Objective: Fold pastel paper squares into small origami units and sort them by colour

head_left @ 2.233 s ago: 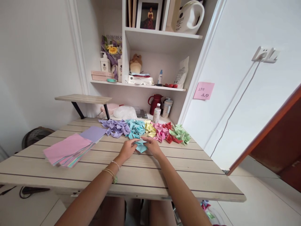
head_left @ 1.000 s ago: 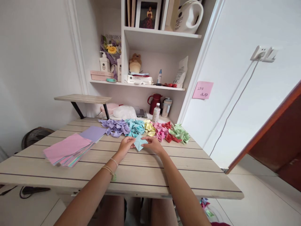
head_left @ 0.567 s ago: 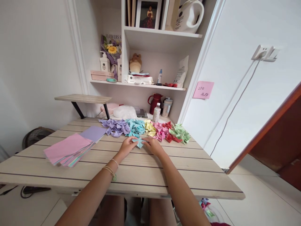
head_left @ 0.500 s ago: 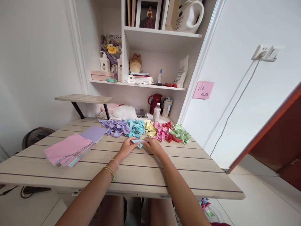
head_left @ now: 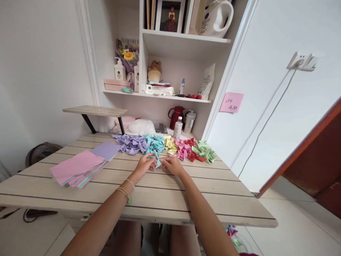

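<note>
A small folded piece of light blue paper [head_left: 159,163] is between my two hands, just above the table in front of the paper pile. My left hand [head_left: 146,164] grips it from the left with fingers curled, covering part of it. From the right, my right hand [head_left: 171,165] pinches its edge between thumb and fingers. Right behind my hands lie folded blue paper pieces [head_left: 154,143], with purple folded pieces [head_left: 132,144] to their left. Yellow [head_left: 169,143], pink [head_left: 183,148], red [head_left: 198,157] and green folded pieces [head_left: 206,151] continue the row to the right.
A fanned stack of coloured paper sheets [head_left: 78,167] lies on the wooden table [head_left: 165,195] at left, beside purple sheets [head_left: 107,150]. A small raised stand [head_left: 95,111] is at the back left. A bottle [head_left: 178,128] and a dark red jug [head_left: 176,117] stand behind the pile.
The blue paper has gone from a wide, flat shape held level to a narrower, tilted one, more covered by my fingers. My left fingers have curled further around it.
</note>
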### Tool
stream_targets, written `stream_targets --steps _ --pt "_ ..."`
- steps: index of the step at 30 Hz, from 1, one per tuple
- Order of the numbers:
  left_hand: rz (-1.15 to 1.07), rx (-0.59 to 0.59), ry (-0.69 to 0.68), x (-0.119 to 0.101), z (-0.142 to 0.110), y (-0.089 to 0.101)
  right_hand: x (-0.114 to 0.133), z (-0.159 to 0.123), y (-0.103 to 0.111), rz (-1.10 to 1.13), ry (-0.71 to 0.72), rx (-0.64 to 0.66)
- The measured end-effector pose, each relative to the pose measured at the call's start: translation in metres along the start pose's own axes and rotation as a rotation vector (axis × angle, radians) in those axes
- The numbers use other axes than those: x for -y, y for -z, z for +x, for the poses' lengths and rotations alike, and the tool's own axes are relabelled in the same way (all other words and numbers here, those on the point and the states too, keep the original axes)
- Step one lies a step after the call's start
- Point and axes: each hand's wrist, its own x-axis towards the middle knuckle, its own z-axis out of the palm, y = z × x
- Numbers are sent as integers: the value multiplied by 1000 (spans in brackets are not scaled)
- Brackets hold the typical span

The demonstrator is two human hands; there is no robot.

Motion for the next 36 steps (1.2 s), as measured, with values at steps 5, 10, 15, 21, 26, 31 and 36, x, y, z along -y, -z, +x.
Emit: stream_targets --steps 5,10,15,21,26,31,36 --pt "28 22 -1 2 0 -3 -3 -1 -4 -153 -31 48" --pt "116 13 -45 5 1 -4 -7 1 -3 -301 16 -44" --pt "156 73 -59 5 -1 -3 -9 2 -6 -99 -33 -11" --pt "144 39 -40 5 1 -4 -11 1 -10 280 -178 -111" --pt "111 -35 -43 5 1 -4 -7 -1 -9 245 -152 -54" --pt "142 -64 -52 6 2 -2 -2 -1 -7 -48 4 -96" --pt "228 -56 -42 7 2 -2 -2 0 -5 -252 47 -158"
